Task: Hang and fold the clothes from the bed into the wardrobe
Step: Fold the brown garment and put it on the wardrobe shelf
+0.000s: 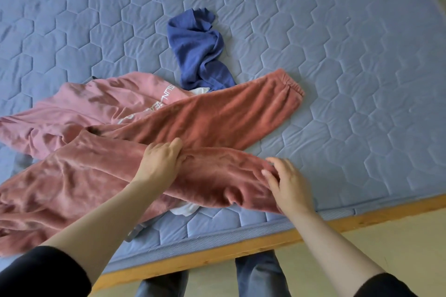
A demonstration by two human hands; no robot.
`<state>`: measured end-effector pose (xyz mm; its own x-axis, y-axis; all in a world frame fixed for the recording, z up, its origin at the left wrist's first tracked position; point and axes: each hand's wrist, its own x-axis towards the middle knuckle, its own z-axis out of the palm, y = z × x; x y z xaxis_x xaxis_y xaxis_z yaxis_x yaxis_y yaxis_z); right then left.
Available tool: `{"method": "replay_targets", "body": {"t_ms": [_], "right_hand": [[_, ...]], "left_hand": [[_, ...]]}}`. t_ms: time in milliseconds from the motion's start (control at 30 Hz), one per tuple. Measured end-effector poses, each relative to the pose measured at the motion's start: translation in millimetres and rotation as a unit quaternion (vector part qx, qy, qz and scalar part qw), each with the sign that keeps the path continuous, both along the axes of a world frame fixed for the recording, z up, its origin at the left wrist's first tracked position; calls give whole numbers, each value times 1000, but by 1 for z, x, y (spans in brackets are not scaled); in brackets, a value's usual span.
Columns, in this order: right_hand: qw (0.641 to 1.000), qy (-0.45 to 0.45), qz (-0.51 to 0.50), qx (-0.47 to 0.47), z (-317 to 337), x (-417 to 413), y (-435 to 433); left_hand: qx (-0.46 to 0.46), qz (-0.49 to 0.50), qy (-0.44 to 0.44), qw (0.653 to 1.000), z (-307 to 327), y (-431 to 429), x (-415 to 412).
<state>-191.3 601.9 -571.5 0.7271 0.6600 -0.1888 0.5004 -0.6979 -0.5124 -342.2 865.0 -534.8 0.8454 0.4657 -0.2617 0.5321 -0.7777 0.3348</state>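
Note:
Rust-red fleece trousers lie spread on the blue quilted bed, one leg stretching to the upper right, the other running along the near edge. My left hand grips the fabric of the near leg at its middle. My right hand pinches the cuff end of that same leg. A pink sweatshirt with white lettering lies under the trousers at the left. A crumpled dark-blue garment sits behind them, and a bit of white cloth peeks out below.
The bed's wooden frame edge runs diagonally in front of me, with yellowish floor beyond it at the right. My legs in jeans stand against the frame. The wardrobe is out of view.

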Motion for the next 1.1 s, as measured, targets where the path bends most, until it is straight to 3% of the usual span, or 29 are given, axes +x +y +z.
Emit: {"method": "replay_targets", "body": {"t_ms": [133,300,433,567,733,900,1100], "right_hand": [[983,47,77,-162,-17,-20,-19],[980,27,11,-197,-28,-25,-23],[979,51,-86,-176,-22,-10,-16],[969,37,-229,-78,-2,32,-11],[988,-52,-123,-77,21,96,21],[982,-117,10,-148,26,154,58],[970,-177,113,-126,27,204,93]], "left_hand": [[-7,-28,69,997,-9,-7,-18],[14,-29,52,998,-13,-2,-10],[3,-46,74,996,-10,10,-1],[-53,-33,66,996,4,27,13],[-29,38,-21,999,24,49,44],[-22,76,-5,997,19,63,60],[-7,93,24,995,0,73,77]]}}
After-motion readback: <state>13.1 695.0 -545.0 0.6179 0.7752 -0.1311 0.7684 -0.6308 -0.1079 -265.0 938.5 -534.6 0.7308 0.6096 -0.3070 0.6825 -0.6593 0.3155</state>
